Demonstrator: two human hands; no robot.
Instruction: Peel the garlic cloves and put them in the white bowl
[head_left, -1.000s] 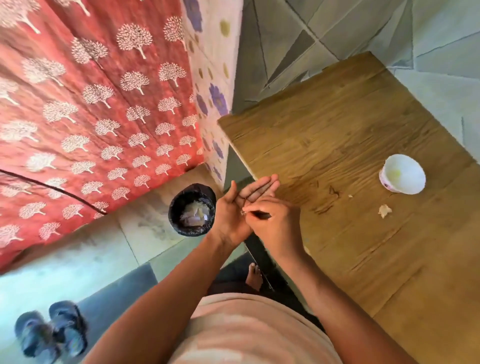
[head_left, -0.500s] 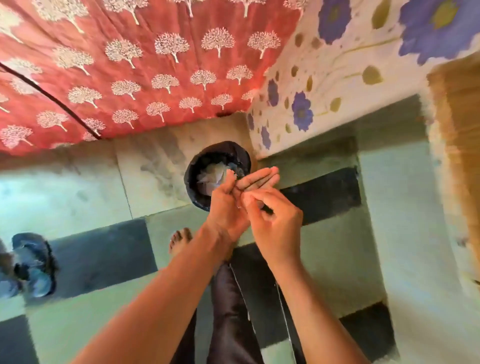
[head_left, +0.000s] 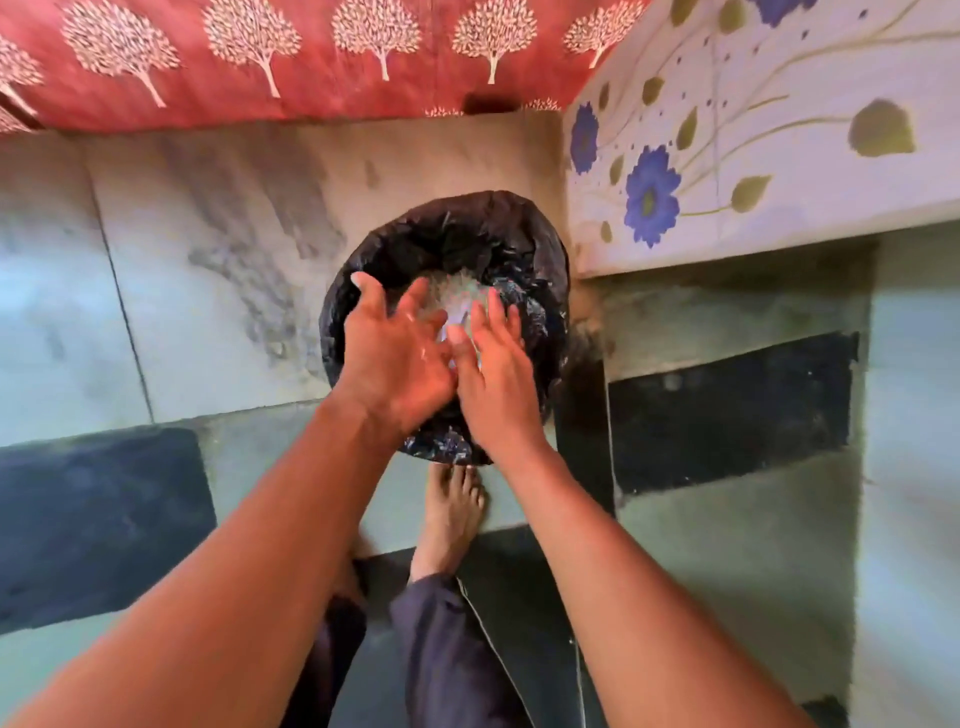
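Fingers: left hand (head_left: 390, 358) and right hand (head_left: 493, 379) spread loose, holding nothing, over bin (head_left: 524, 249).
Floor: grey and dark tiles (head_left: 208, 270).
Far: red tree-print cloth (head_left: 291, 57).

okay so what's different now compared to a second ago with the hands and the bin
Both hands moved from the table edge to over the bin. The right hand, whose fingers were curled against the left palm, is now open; the left hand stayed open. The view swung off the table. The bin stayed put.
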